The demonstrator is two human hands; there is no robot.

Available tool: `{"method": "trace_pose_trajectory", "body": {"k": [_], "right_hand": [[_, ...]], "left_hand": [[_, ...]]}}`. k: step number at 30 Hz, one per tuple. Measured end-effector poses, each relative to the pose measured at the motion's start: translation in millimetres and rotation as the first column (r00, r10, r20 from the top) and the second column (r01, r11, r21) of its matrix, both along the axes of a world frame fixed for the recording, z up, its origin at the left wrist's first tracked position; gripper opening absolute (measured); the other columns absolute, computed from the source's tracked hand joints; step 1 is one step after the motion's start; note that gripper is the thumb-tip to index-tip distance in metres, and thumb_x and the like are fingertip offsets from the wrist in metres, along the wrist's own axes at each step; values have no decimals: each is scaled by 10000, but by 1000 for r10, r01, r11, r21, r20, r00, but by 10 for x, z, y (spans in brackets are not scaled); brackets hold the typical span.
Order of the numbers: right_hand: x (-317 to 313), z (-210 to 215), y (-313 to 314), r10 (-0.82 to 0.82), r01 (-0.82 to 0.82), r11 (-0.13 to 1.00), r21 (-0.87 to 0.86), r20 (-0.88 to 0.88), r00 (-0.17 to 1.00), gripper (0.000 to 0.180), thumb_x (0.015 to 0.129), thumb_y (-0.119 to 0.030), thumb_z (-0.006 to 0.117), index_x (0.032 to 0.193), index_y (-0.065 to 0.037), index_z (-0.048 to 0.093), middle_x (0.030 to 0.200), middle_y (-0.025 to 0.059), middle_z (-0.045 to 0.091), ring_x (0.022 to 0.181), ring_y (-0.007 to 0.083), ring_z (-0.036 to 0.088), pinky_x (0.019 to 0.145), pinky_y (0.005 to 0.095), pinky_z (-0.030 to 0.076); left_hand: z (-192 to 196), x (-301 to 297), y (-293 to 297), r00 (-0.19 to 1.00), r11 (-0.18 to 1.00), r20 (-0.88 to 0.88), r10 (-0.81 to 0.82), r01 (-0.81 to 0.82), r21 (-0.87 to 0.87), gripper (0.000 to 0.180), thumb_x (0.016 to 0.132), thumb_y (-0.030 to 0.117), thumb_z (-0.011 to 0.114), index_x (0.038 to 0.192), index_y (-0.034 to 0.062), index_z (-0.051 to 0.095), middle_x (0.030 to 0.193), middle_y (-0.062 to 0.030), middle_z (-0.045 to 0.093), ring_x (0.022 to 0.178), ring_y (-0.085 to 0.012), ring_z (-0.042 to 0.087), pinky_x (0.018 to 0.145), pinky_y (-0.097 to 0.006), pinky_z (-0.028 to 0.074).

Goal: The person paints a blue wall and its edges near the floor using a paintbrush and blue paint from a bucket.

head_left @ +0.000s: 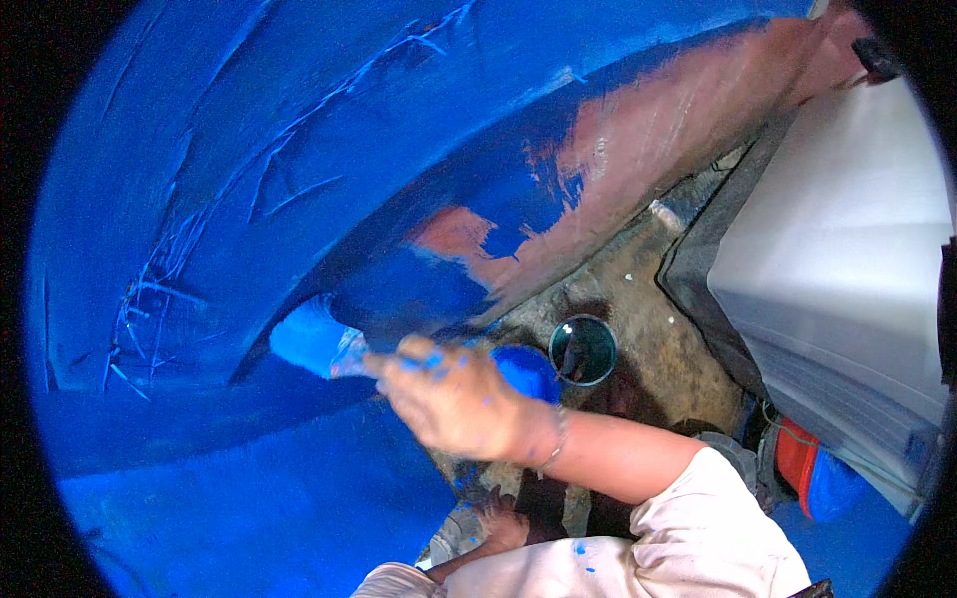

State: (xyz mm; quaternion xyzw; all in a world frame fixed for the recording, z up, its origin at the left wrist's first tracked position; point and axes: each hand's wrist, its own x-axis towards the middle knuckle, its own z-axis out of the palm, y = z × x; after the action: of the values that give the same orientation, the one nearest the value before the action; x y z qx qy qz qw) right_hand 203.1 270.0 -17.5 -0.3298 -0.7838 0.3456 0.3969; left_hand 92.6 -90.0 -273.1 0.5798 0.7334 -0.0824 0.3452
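- Right hand [454, 399], flecked with blue paint, is closing around the handle of one paintbrush [314, 341]; a thin bracelet is showing at the wrist.
- Brush bristles, loaded with pale blue paint, are pressing against the curved hull [249, 179], low on its underside, just left of the hand.
- Hull surface is showing mostly fresh blue; one reddish-brown unpainted patch [638, 149] is running up toward the upper right, with a smaller bare patch just above the brush.
- One round blue paint container [528, 371] is sitting on the dirt ground [648, 299], partly hidden behind the right hand.
- One round green-rimmed tin [583, 349] is standing just beside it, to the right.
- A white ribbed structure [837, 259] is crowding the right side.
- Left hand [503, 528] is hanging low near the bottom edge, in shadow; its grip cannot be told.
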Motion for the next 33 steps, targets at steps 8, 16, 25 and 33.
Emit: {"method": "trace_pose_trajectory", "body": {"k": [8,16,25,33], "right_hand": [[1188,-103,670,-559,490,823,-289,-257,788,152,846,-108,651,948,1,681,858,33,667,802,106,588,747,253,478],[1076,-277,750,-802,845,528,85,-277,529,183,870,-98,619,1014,14,633,842,83,625,783,180,580,724,313,475],[314,-639,-113,-390,346,898,272,130,912,530,701,-52,618,1221,-140,566,754,94,510,677,294,539,523,418,443],[313,-1121,351,-544,431,770,471,131,829,434,724,-22,636,1147,-113,598,823,130,533,698,320,554,544,394,454]], "left_hand": [[205,-89,84,995,995,-94,-20,10,-101,490,741,259,551,1181,45,512,1421,-196,297,1313,-357,302,1077,-605,119],[210,-111,71,994,996,-98,-46,38,-82,493,755,263,543,1202,58,510,1399,-189,327,1255,-355,394,1062,-587,162],[308,-174,201,997,991,-67,-27,17,-136,497,786,292,525,1220,51,505,1431,-195,281,1277,-359,377,1079,-599,118],[302,-145,136,998,984,-29,62,-66,-163,499,782,280,537,1226,53,502,1449,-176,247,1333,-346,300,1096,-580,85]]}}
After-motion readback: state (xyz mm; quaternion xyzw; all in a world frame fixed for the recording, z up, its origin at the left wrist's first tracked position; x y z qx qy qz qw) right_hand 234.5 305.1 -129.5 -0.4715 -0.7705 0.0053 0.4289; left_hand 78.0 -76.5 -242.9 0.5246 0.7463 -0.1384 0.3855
